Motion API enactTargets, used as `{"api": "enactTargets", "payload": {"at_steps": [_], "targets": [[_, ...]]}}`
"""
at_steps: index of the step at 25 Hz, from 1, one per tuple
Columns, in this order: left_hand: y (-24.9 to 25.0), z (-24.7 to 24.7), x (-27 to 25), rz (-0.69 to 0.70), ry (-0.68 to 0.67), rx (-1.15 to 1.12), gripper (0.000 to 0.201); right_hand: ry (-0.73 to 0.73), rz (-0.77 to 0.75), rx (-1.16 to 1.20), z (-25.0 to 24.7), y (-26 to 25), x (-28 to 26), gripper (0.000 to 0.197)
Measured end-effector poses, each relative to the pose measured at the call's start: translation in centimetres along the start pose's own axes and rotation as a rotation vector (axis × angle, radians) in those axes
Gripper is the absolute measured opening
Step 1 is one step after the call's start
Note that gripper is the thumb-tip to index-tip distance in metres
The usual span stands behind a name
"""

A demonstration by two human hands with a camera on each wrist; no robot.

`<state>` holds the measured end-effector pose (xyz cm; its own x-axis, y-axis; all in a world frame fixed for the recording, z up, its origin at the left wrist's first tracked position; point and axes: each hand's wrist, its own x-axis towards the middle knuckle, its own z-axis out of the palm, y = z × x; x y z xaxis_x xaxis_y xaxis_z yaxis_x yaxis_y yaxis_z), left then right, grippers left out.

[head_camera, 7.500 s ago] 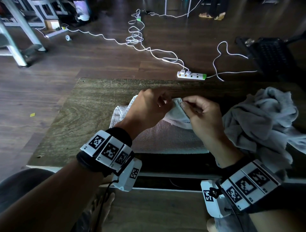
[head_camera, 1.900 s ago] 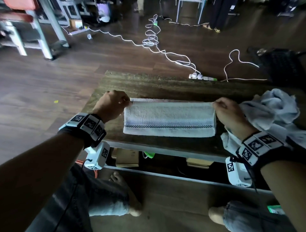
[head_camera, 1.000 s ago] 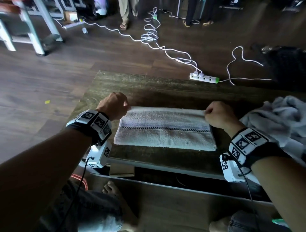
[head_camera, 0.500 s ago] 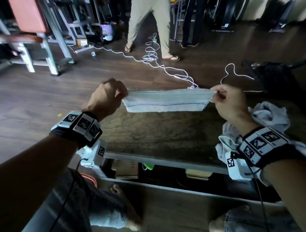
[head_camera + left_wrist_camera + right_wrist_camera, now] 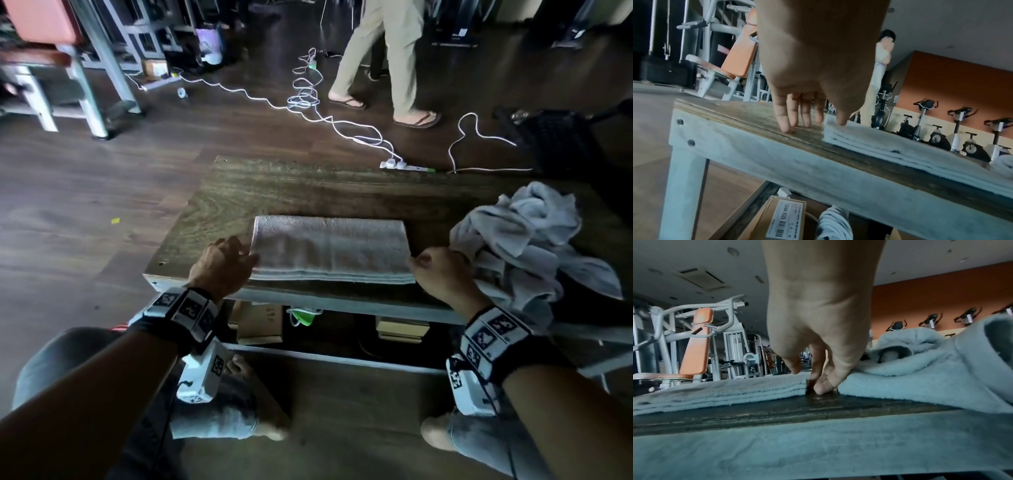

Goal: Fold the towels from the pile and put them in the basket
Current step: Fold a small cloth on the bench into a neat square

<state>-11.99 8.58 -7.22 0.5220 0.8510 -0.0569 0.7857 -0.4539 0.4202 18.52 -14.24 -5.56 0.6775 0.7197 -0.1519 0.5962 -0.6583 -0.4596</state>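
The folded towel (image 5: 330, 250) lies flat on the desk (image 5: 274, 186), its long side running along the near edge and set just back from it. In the wrist views it shows as several stacked layers, their edges lined up at both short ends.

The left hand (image 5: 222, 265) is at the towel's left end, near the desk's near left corner. Its fingers (image 5: 786, 116) are nearly straight and point down, with the tips resting on the bare wood just beside the towel. The thumb tip lies on top of the towel's corner. The hand is open and grips nothing.

The right hand (image 5: 438, 274) is at the towel's right end, close to the near edge. Its fingers (image 5: 824, 384) are curled, the tips down on the desk in the narrow gap between the towel and the pile (image 5: 524, 240). One finger touches the towel's end face; whether the hand actually pinches the layers cannot be told. The back of the hand touches the pile.

The pile, a crumpled heap of grey towels, sits on the right part of the desk, with some cloth hanging over the near edge.
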Motion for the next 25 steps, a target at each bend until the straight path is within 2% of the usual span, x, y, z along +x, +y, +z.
{"api": "enactTargets", "payload": {"at_steps": [2,5,11,17,20,22,23,24,25], "targets": [[1.0,-0.1,-0.1,-0.052,0.013,0.007,0.037,0.024,0.040,0.043,0.1,-0.5,-0.1,0.037],[1.9,-0.4,-0.2,-0.121,0.030,-0.006,0.042,0.064,0.070,0.019,0.4,-0.8,-0.4,0.030],[1.3,-1.8,-0.6,-0.154,0.094,-0.168,0.042,0.138,0.003,0.095,-0.8,-0.3,-1.1,0.027],[1.2,-0.7,-1.5,-0.152,0.002,-0.128,0.042,0.144,-0.022,0.119,0.5,1.2,-1.5,0.021],[1.1,-0.5,-1.5,-0.146,-0.019,-0.119,0.029,0.141,-0.021,0.163,1.0,2.0,-1.0,0.018],[1.5,-0.7,-1.7,-0.095,0.033,-0.077,0.020,0.192,-0.047,0.133,1.1,1.8,-1.2,0.020],[2.0,-0.7,-1.8,-0.032,0.110,-0.053,0.027,0.270,-0.098,0.082,1.2,1.3,-1.6,0.023],[2.6,-0.5,-1.8,0.073,0.190,-0.050,0.034,0.344,-0.193,0.015,1.5,0.5,-1.9,0.025],[3.4,-0.1,-2.0,0.199,0.234,-0.055,0.038,0.359,-0.331,-0.044,1.9,-0.5,-2.5,0.030]]}}
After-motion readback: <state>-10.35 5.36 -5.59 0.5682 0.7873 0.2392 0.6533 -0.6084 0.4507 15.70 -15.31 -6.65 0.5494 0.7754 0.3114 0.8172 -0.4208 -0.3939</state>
